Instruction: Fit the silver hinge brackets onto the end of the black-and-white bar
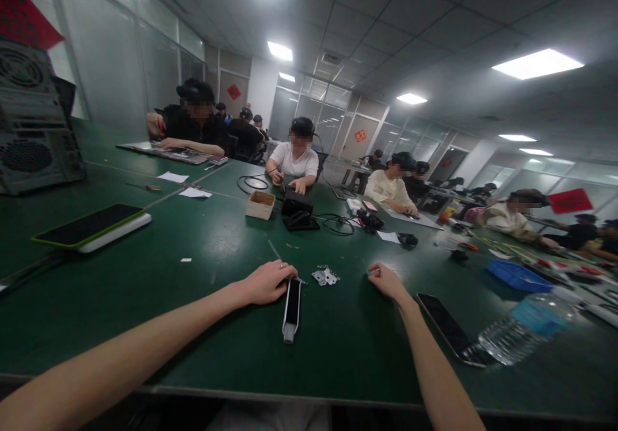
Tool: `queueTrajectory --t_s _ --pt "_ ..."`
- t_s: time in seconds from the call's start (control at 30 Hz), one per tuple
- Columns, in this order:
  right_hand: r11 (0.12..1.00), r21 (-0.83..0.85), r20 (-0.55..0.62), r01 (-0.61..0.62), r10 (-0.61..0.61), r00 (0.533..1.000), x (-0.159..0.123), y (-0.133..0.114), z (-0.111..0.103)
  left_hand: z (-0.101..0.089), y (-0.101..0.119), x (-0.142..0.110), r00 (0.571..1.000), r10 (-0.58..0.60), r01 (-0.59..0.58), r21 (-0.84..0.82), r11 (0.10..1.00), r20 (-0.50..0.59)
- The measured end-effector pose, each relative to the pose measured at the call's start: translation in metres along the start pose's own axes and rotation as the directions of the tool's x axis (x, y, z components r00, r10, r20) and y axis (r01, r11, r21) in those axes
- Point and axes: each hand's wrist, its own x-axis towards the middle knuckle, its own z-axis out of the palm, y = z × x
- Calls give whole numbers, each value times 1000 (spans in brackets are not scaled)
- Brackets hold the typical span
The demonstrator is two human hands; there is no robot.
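Observation:
My left hand [270, 281] is closed at the far end of a narrow device [292, 305] with a black top, white edges and a grey tip. The device lies lengthwise on the green table, its tip pointing towards me. Just right of it sits a small group of flat silvery metal pieces [326, 276]. On the far side of these pieces from my left hand, my right hand [386, 281] rests low over the table with its fingers curled together. Whatever its fingertips may hold is too small to make out.
A phone [449, 328] and a water bottle [526, 328] lie right of my right forearm, near a blue tray [519, 276]. Ahead are a small box [261, 205] and a black stand [299, 210]. A green-edged panel [91, 225] lies left. Several people sit around.

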Motion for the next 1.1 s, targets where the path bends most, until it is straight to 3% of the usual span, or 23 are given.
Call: queueTrajectory --t_s 0.13,0.37,0.63,0.8,0.93,1.03,1.1 --pt "999 -54 18 0 1 1000 -4 -7 -3 1 -1 1 1000 -1 1 -4 1000 3" --pt "982 -154 18 111 -109 994 -12 -30 -7 -3 4 0 1000 -10 10 -9 1000 13" --pt "914 -160 121 372 -356 927 -42 -103 14 -3 5 1 1000 -2 2 10 1000 -6" --pt "910 -103 175 402 -382 908 -59 -142 15 -2 7 1 1000 6 -6 38 999 -11" --pt "908 -31 325 418 -386 863 -49 -166 7 -4 8 1 1000 1 -1 53 999 -2" --pt "935 32 462 352 -326 825 -36 -174 1 -3 8 1 1000 8 -8 66 998 -2" --pt "943 64 454 327 -319 832 -30 -170 0 -3 7 0 1000 15 -14 64 998 -3"
